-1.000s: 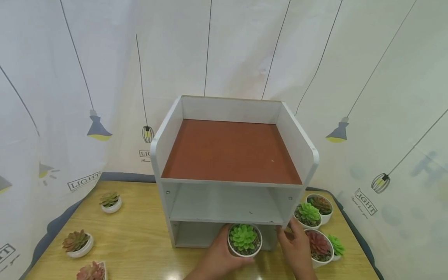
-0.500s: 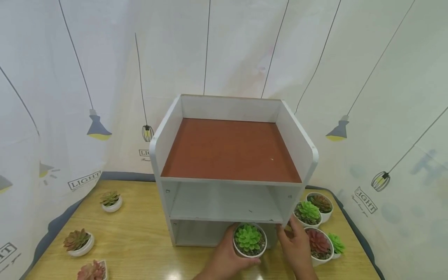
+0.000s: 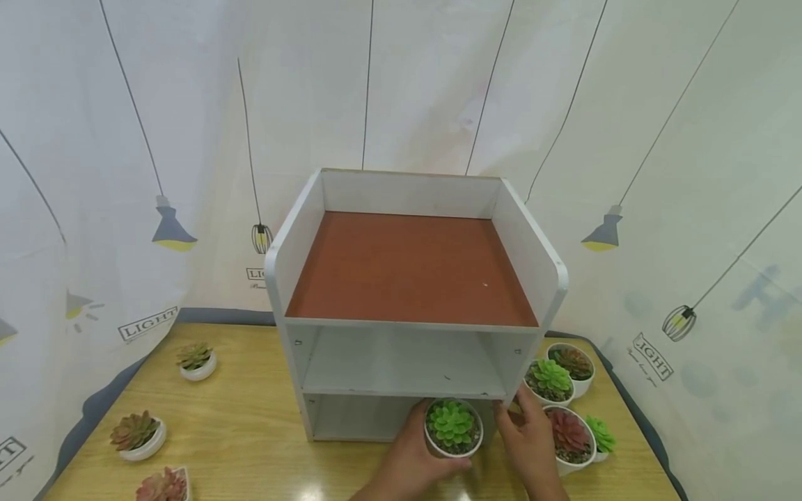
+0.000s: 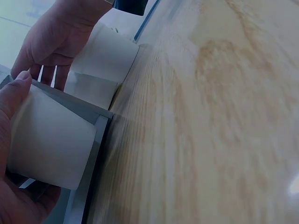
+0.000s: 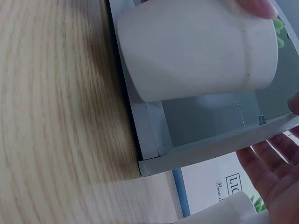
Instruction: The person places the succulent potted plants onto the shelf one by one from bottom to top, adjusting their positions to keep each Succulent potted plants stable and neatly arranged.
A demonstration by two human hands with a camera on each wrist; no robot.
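Observation:
My left hand [image 3: 413, 456] grips a white pot with a bright green succulent [image 3: 454, 424], fingers and thumb round its side. The pot is at the right part of the lowest compartment's opening in a white shelf unit [image 3: 413, 271] with a red-brown top board. In the right wrist view the white pot [image 5: 196, 51] overlaps the bottom board's front edge, tilted in that view. My right hand [image 3: 529, 442] holds the front edge of the unit's right side panel [image 5: 224, 147], thumb on the inner side and fingers outside.
Right of the unit stand several potted succulents, among them a dark red one [image 3: 570, 435] and a green one [image 3: 549, 381] near my right hand. On the left of the wooden table [image 3: 244, 410] are three more small pots, one with a brownish-green succulent [image 3: 139, 435].
My left hand has carried the green succulent pot a little to the right along the lowest opening. My right hand keeps its hold on the side panel.

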